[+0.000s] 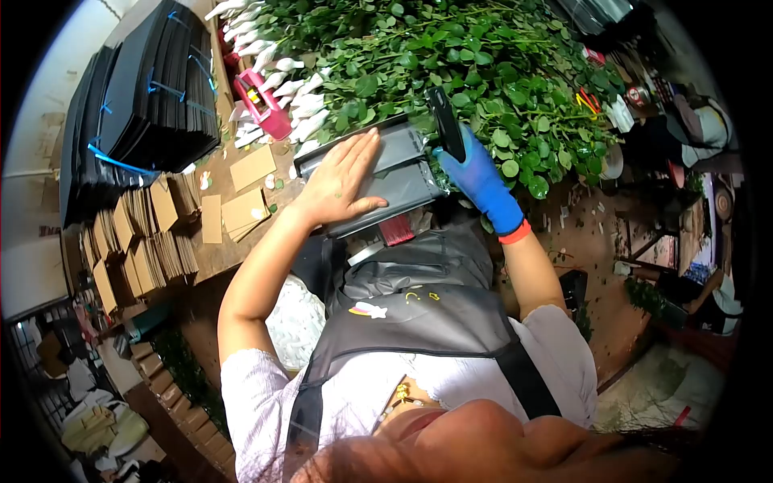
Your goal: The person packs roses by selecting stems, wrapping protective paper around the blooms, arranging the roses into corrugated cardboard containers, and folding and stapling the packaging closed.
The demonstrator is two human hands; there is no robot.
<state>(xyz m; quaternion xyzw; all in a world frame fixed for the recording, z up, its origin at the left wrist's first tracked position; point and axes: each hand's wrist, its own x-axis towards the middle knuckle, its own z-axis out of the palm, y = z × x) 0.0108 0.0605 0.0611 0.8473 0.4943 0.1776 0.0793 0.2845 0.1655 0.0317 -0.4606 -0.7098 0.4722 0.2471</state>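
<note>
A dark grey, shallow box with a shiny, clear-looking surface lies at the table's front edge, close to my apron. My bare left hand lies flat across its left part, fingers stretched and thumb apart. My right hand, in a blue glove with an orange cuff, is closed round a long black tool like a stapler. The tool stands steeply at the box's right end; whether it touches the box I cannot tell. Leafy green stems lie just behind the box.
White-wrapped flower heads line the stems' left side, beside a pink holder. Brown cardboard pieces lie at left, before strapped stacks of black sheets. A white bag is beside my left arm. Other people are at right.
</note>
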